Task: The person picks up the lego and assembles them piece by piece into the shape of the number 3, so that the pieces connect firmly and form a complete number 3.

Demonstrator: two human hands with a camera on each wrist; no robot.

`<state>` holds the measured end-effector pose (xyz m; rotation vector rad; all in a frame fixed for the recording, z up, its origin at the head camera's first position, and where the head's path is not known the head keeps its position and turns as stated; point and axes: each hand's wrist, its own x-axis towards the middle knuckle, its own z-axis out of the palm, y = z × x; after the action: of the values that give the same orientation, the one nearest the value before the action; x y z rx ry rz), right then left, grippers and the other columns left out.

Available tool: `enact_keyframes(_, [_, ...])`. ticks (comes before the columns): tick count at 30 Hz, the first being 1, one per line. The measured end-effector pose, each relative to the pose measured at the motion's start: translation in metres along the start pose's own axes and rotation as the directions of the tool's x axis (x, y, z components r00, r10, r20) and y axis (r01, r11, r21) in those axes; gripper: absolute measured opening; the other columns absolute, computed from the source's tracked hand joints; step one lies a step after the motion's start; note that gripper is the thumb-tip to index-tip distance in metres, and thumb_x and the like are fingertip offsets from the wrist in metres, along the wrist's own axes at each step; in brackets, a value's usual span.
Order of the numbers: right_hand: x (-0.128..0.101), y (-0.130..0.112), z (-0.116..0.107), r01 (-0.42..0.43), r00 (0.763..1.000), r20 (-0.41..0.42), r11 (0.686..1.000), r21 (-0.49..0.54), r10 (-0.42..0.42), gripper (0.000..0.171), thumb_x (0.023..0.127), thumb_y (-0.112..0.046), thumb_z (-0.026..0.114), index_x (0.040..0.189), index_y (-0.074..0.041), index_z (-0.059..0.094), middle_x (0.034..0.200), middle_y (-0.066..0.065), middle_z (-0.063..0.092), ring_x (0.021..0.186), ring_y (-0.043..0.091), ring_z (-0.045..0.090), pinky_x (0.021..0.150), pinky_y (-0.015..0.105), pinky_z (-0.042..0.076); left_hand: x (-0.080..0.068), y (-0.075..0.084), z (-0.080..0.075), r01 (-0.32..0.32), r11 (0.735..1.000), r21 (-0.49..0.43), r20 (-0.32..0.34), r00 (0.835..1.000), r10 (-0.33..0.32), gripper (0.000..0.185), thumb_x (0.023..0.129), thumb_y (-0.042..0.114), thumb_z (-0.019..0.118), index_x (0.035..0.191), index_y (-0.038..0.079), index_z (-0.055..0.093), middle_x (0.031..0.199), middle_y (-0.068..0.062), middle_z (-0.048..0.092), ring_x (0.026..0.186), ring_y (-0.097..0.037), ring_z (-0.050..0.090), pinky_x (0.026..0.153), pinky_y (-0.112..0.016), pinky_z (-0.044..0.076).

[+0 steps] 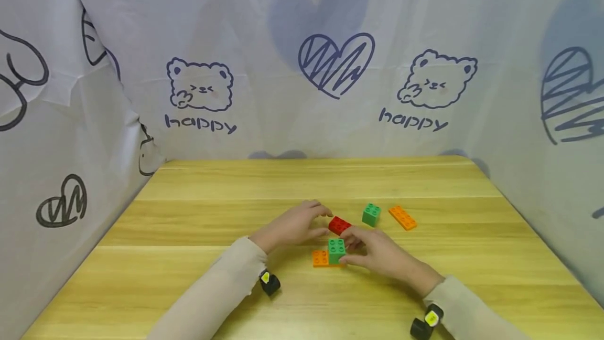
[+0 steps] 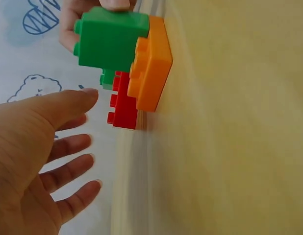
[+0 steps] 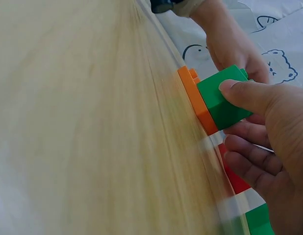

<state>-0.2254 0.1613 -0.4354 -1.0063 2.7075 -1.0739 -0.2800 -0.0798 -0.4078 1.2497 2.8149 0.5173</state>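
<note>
A green brick sits on one end of a flat orange plate near the table's middle. My right hand pinches that green brick, thumb on its side, over the orange plate. Just behind lies a red brick. My left hand hovers at the red brick with straight, spread fingers and holds nothing. In the left wrist view the green brick and orange plate stand beside it.
A second green brick and a second orange plate lie to the right of the red one. The wooden table is hemmed in by a printed white cloth at the back and both sides.
</note>
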Motion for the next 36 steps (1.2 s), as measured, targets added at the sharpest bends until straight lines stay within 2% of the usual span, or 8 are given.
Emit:
enact_keyframes(10, [-0.001, -0.002, -0.002, 0.033, 0.999, -0.008, 0.999, -0.001, -0.033, 0.039, 0.087, -0.044, 0.071, 0.113, -0.02, 0.057, 0.099, -0.014, 0.063, 0.091, 0.008, 0.063, 0.081, 0.028, 0.053, 0.033, 0.004, 0.005, -0.066, 0.998, 0.007, 0.047, 0.997, 0.065, 0.049, 0.095, 0.039, 0.065, 0.138, 0.017, 0.056, 0.133, 0.002, 0.055, 0.122, -0.017, 0.05, 0.106, -0.035, 0.038])
enact_keyframes(16, [-0.001, 0.0, -0.001, 0.045, 0.999, -0.015, 0.999, 0.015, -0.045, 0.037, 0.087, -0.042, 0.072, 0.112, -0.02, 0.057, 0.099, -0.012, 0.064, 0.09, 0.008, 0.064, 0.08, 0.027, 0.054, 0.047, 0.005, 0.012, -0.097, 0.995, 0.033, 0.093, 0.991, 0.093, 0.044, 0.094, 0.034, 0.067, 0.134, 0.016, 0.06, 0.131, 0.002, 0.058, 0.117, -0.016, 0.052, 0.103, -0.03, 0.039])
enact_keyframes(25, [-0.001, 0.001, 0.0, 0.04, 0.999, -0.019, 0.999, 0.023, -0.04, 0.037, 0.086, -0.041, 0.073, 0.112, -0.02, 0.057, 0.098, -0.013, 0.064, 0.089, 0.008, 0.064, 0.079, 0.027, 0.054, 0.056, 0.002, 0.018, -0.133, 0.99, -0.036, 0.123, 0.983, 0.137, 0.031, 0.092, 0.022, 0.071, 0.123, 0.015, 0.068, 0.118, 0.002, 0.066, 0.104, -0.009, 0.058, 0.09, -0.021, 0.045])
enact_keyframes(31, [-0.001, 0.0, 0.0, 0.045, 0.999, -0.021, 0.999, 0.021, -0.044, 0.038, 0.086, -0.042, 0.073, 0.112, -0.02, 0.057, 0.097, -0.012, 0.064, 0.088, 0.008, 0.065, 0.078, 0.027, 0.054, 0.057, 0.0, 0.02, -0.156, 0.988, 0.0, 0.125, 0.98, 0.155, 0.029, 0.093, 0.024, 0.07, 0.121, 0.017, 0.07, 0.113, 0.002, 0.066, 0.099, -0.008, 0.058, 0.087, -0.02, 0.045])
enact_keyframes(36, [-0.001, 0.0, 0.0, 0.037, 0.999, -0.019, 0.999, 0.024, -0.037, 0.038, 0.085, -0.041, 0.074, 0.112, -0.02, 0.057, 0.096, -0.012, 0.065, 0.088, 0.008, 0.065, 0.078, 0.027, 0.054, 0.055, 0.0, 0.02, -0.132, 0.991, 0.013, 0.126, 0.984, 0.129, 0.031, 0.093, 0.026, 0.07, 0.122, 0.016, 0.069, 0.114, 0.001, 0.065, 0.101, -0.01, 0.058, 0.089, -0.021, 0.045])
